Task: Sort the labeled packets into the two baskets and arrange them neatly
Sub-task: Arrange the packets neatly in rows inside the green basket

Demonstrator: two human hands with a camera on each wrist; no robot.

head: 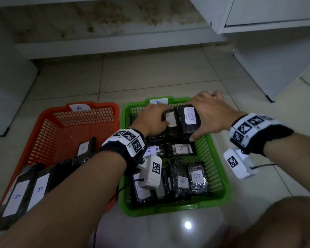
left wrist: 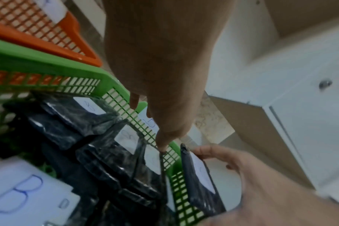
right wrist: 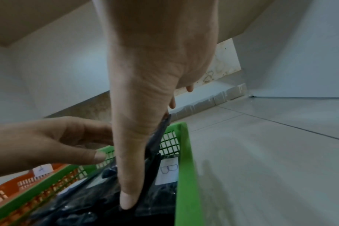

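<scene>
Both forearms reach forward and down over a green plastic mesh basket [head: 217, 169] on a pale tiled floor [head: 150, 77]. The right hand [head: 211, 113] is spread wide around a black plastic-wrapped packet with a white paper label marked B [head: 189, 120], thumb along its near end and fingers curled over its far end, holding it at the basket's far right corner. The left hand [head: 152, 119] sits just to its left, fingers bent onto a second black packet with a white label [head: 170, 120]; the two packets touch side by side. Nearer the person, more black packets labelled B [head: 197, 178] lie flat and crowded inside the same basket. An orange plastic mesh basket [head: 64, 126] stands touching the green one's left side, holding black packets labelled A [head: 18, 197] at its near end. White cabinets [head: 276, 42] stand beyond.
</scene>
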